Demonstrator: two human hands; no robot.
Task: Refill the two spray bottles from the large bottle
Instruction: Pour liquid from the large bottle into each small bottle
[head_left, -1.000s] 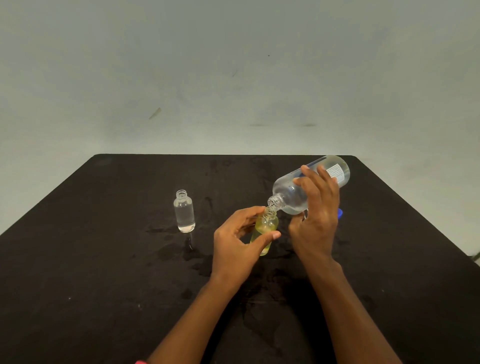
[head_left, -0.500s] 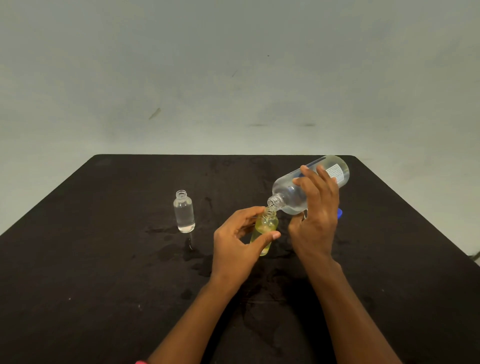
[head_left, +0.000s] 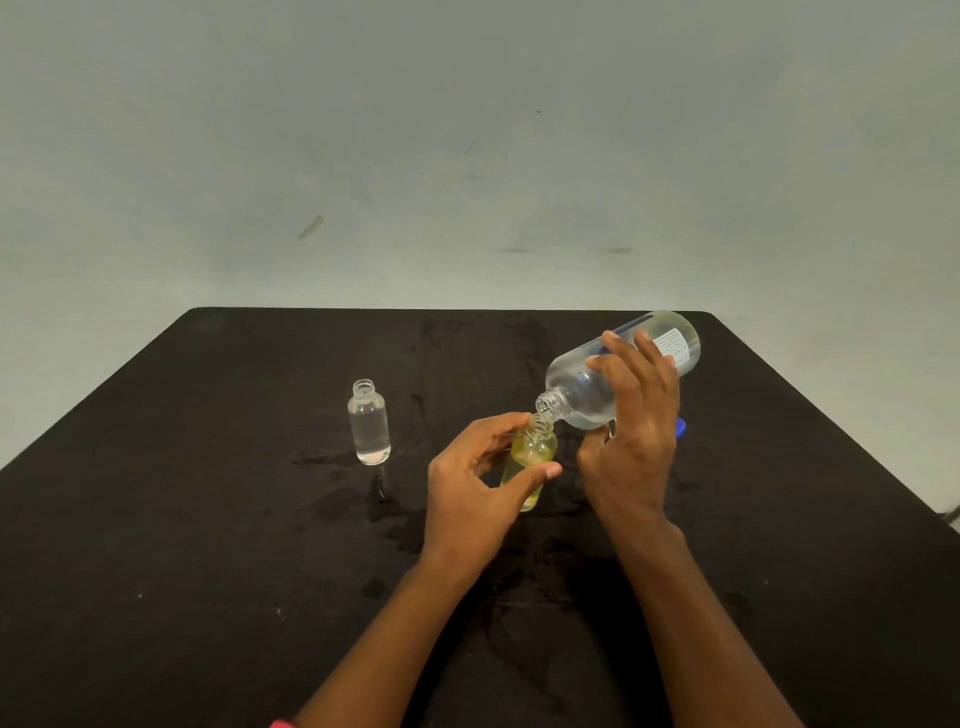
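My right hand (head_left: 631, 436) grips the large clear bottle (head_left: 582, 387), which is tilted with its open mouth down and left, touching the neck of a small yellow-tinted bottle (head_left: 535, 452). My left hand (head_left: 467, 493) holds that small bottle between thumb and fingers, leaning slightly, its base on the black table (head_left: 208, 519). A second small clear bottle (head_left: 369, 422) stands upright and uncapped to the left, holding clear liquid nearly to its shoulder.
A blue object (head_left: 681, 427), mostly hidden behind my right hand, lies on the table. Wet patches mark the table around the bottles. A thin dark item (head_left: 381, 483) lies just in front of the clear small bottle. A plain wall rises behind.
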